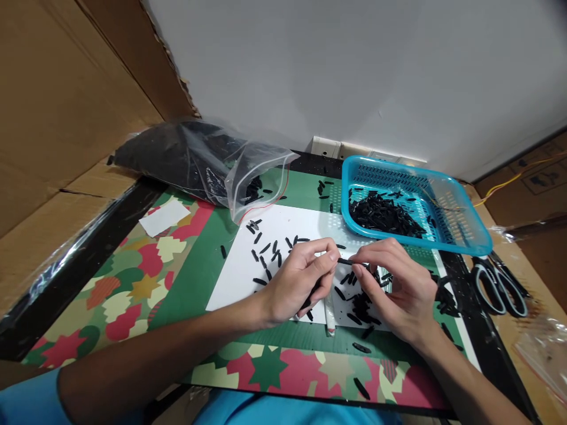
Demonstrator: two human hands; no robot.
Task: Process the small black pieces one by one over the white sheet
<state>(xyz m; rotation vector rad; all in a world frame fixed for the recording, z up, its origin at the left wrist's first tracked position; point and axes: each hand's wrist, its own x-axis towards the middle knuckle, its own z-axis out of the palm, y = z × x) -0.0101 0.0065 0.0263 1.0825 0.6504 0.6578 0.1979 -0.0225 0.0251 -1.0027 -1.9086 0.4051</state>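
Black plastic piece (pixel 346 261) lies level between your hands, left hand (pixel 297 284) and right hand (pixel 396 283) fingertips each pinching an end.

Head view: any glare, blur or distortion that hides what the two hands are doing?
Head view: wide-angle bending at the edges; glare on the plastic bag; even light, soft shadows. Left hand and right hand are sharp, pinching a small black piece between them.
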